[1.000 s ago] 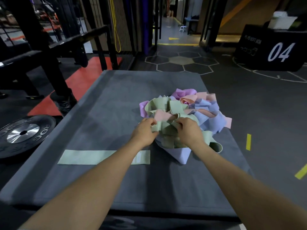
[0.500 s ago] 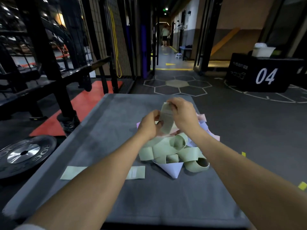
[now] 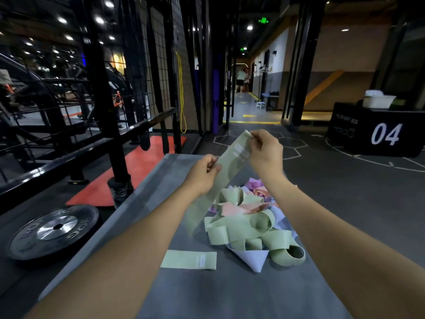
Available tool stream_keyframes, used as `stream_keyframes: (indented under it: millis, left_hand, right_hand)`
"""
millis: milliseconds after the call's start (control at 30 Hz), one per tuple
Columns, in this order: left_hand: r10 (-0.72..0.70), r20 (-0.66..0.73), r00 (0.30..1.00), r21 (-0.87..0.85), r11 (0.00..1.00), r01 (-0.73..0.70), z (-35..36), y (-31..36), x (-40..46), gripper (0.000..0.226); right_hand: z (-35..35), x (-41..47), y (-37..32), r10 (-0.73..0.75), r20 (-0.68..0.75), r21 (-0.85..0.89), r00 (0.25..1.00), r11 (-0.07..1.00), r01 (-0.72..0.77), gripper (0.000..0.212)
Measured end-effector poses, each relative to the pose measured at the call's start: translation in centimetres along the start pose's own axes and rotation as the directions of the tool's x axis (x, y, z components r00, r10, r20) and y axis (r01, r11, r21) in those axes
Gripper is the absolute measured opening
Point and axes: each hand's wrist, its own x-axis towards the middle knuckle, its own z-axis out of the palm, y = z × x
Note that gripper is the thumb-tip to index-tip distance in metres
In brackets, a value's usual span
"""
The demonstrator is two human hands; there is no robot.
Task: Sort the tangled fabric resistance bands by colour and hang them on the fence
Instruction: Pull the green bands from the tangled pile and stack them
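Holding a green band (image 3: 226,168) up off the pile, I have it pinched at two places: my right hand (image 3: 264,150) nips its top end between fingertips and thumb, and my left hand (image 3: 203,172) grips one edge lower down, fingers curled round the fabric. Below my left grip the band hangs loose and blurred, its tail ending just above the mat (image 3: 207,293). A second ago both hands were down in the heap, working at the knot; now this band has come free and risen clear, so I judge one more green piece is separated and ready to lay flat or carry over. Under and to the right of my grips sits the rest of the pile (image 3: 250,224), green loops on top with pink and lilac ones tucked behind, plainly tangled yet. Nearer me than the left grip, one flat green band (image 3: 189,262) lies alone on the mat, well apart from the heap, which looks like the start of the green set. Far to the left of my hands stands the black wire fence (image 3: 161,65); nothing from this sort hangs there that I can make out, so most of the job remains.
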Motion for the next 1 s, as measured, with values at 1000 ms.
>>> stream_keyframes:
  millis: [1000]
  left_hand:
    - [-0.569,0.173,0.804,0.293,0.809,0.509,-11.3,-16.2,-12.4,0.024]
  right_hand:
    - [6.6,-10.1,9.0,0.454,0.103,-0.321,0.885,0.857,-0.402,0.018]
